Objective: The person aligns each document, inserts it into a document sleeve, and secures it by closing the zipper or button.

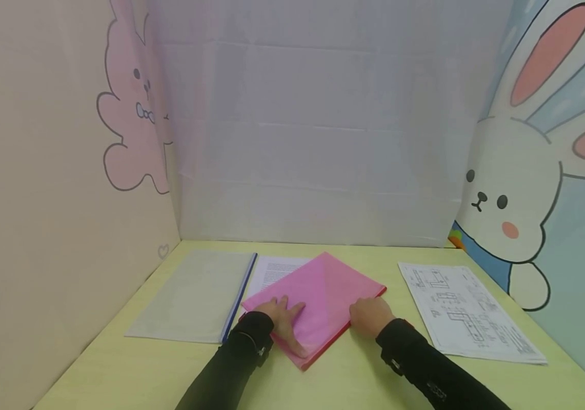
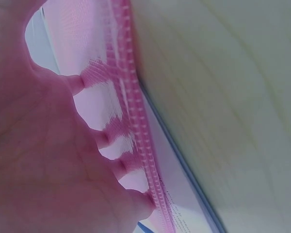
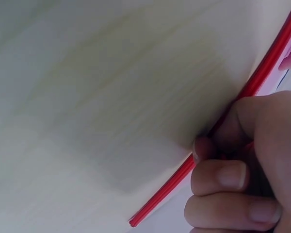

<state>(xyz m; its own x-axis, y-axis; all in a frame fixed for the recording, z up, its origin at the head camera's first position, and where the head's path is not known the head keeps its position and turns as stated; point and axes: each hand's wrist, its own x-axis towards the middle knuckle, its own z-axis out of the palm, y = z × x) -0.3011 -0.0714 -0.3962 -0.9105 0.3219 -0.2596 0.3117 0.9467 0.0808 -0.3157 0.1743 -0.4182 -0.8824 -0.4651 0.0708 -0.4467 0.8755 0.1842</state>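
Observation:
A pink translucent document folder (image 1: 330, 285) lies turned at an angle in the middle of the table. My left hand (image 1: 283, 320) rests on its left part with straight, spread fingers; in the left wrist view the fingertips press its pink surface beside a ribbed edge (image 2: 136, 97). A red strip (image 3: 167, 187) runs along the folder's lower right edge. My right hand (image 1: 371, 316) pinches that strip between thumb and curled index finger, the other fingers folded in. A printed sheet (image 1: 274, 270) shows partly from under the folder.
To the left lies a clear folder (image 1: 189, 296) with a blue spine strip (image 1: 238, 299). On the right is a stack of papers (image 1: 463, 310) printed with technical drawings. Decorated cloth walls (image 1: 318, 142) enclose the pale yellow table (image 1: 169, 370) at the back and sides.

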